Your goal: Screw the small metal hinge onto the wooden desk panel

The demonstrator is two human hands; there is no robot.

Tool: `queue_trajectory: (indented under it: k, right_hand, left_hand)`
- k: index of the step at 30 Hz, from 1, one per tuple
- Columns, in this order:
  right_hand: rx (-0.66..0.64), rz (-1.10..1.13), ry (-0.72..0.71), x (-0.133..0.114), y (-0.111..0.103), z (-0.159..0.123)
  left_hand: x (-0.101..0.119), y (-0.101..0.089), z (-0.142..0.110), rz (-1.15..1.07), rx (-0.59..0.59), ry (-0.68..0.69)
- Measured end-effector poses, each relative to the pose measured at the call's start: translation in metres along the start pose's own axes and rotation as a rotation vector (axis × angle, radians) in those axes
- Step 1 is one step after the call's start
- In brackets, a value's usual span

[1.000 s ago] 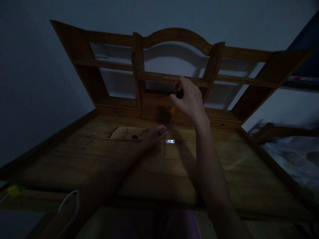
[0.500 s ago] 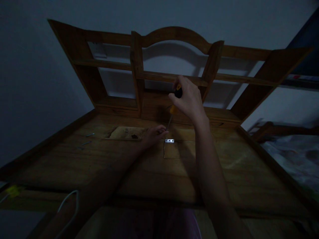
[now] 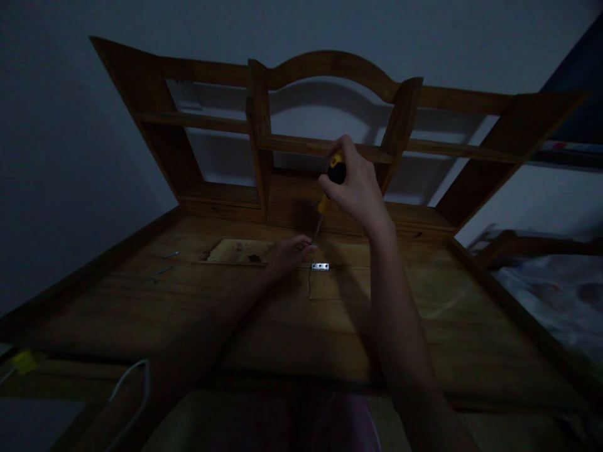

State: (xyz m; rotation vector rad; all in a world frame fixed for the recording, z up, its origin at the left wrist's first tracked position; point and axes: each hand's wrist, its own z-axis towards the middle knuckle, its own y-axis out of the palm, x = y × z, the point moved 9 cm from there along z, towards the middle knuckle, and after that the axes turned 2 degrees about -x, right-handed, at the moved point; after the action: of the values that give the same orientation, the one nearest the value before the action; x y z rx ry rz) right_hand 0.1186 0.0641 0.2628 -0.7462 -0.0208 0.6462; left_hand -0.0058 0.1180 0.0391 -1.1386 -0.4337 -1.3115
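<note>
My right hand [image 3: 354,181] grips a screwdriver [image 3: 325,204] with a yellow and black handle, its thin shaft slanting down to the left. At the shaft's tip my left hand [image 3: 293,252] is closed, thumb and fingers pinched together; what they hold is too small and dark to make out. Just below those fingertips a small bright metal plate [image 3: 320,267] with several holes lies on the wooden desktop [image 3: 292,339]. A squarish cut outline [image 3: 324,285] shows in the wood under the plate.
A wooden shelf unit [image 3: 330,63] rises at the desk's back edge. Left of my hands is a rough-edged recess [image 3: 238,251] in the desktop. Thin metal pieces [image 3: 162,271] lie farther left. A white cord [image 3: 147,383] crosses near my left forearm.
My right hand's fingers have shifted around the screwdriver handle, which leans slightly differently. My left hand stays nearly in place, and the metal plate has not moved.
</note>
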Motion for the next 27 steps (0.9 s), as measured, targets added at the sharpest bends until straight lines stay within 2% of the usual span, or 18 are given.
queue_trajectory:
  k: [5,12,20,27]
  right_hand:
    - [-0.045,0.055,-0.027,-0.006,0.001,-0.001]
    - [-0.069,0.083,0.012,0.009,0.009,-0.002]
    - [-0.055,0.068,0.030,0.020,0.012,-0.003]
    - [0.058,0.024,0.113,0.046,0.005,-0.004]
  left_hand:
    - [-0.001,0.001,0.000,0.012,0.017,0.003]
    - [-0.004,0.002,-0.001,0.061,-0.001,0.012]
    - [-0.001,0.009,0.000,-0.047,-0.063,0.030]
    - [0.004,0.015,-0.002,0.099,-0.125,0.091]
